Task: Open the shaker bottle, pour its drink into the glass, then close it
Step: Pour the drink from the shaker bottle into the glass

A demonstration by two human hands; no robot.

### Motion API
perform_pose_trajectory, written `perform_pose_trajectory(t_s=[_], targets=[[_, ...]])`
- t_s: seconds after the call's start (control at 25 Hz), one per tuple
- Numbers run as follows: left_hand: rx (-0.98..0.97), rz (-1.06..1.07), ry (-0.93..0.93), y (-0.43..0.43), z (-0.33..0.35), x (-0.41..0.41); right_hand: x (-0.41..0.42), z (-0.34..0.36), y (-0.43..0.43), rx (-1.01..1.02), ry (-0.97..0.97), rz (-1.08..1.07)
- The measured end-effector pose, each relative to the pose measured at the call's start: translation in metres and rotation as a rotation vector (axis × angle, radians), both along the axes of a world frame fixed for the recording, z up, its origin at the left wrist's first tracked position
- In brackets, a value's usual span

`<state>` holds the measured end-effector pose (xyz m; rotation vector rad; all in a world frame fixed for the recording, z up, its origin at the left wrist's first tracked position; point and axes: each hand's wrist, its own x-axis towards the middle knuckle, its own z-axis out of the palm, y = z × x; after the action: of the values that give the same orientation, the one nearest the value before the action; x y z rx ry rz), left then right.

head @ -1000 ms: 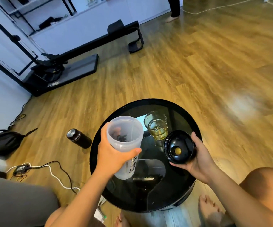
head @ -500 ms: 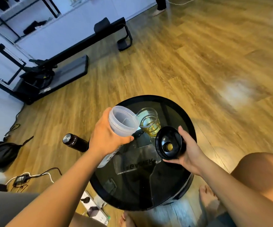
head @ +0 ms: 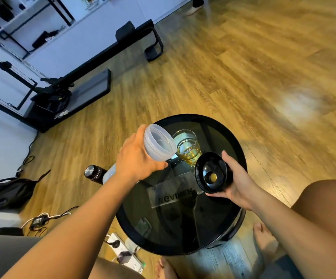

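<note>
Round black glass-top table point(head: 219, 222) on a wood plank floor point(head: 233, 77), white wall at the far side, black exercise machine point(head: 68, 85) well beyond the table on its left. On the floor left of the table: one dark metal flask point(head: 93, 174) lying down, one black bag point(head: 4, 193), cables with a charger brick point(head: 39, 219); one white power strip point(head: 120, 250) under the table's near-left edge. On the table: one glass point(head: 187, 147) upright at the far side, yellow drink in its lower part. One shaker bottle point(head: 157, 144), translucent, lid off, tipped over the table's far-left part, its open rim right at the glass rim. Left hand point(head: 135, 160) wrapped tight around the shaker body. One black lid point(head: 211, 175) above the table's right half, just near of the glass, underside facing the camera. Right hand point(head: 237, 184) clamped on the lid's edge. Two bare feet at the table's near side, one knee to its right
</note>
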<state>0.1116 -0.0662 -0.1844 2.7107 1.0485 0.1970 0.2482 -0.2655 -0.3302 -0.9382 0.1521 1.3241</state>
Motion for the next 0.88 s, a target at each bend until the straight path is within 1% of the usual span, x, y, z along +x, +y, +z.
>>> perform_pose_trajectory(t_s=[0.12, 0.4, 0.88], targets=[[0.030, 0.017, 0.063, 0.0001, 0.0026, 0.0029, 0.0006, -0.0022, 0.0003, 0.009, -0.003, 0.019], [0.097, 0.006, 0.139, 0.0020, 0.0048, 0.0049, 0.0006, -0.0025, 0.0002, 0.014, -0.007, 0.024], [0.119, -0.020, 0.173, 0.0045, 0.0057, 0.0073, -0.0005, -0.0044, 0.0014, 0.001, -0.021, 0.044]])
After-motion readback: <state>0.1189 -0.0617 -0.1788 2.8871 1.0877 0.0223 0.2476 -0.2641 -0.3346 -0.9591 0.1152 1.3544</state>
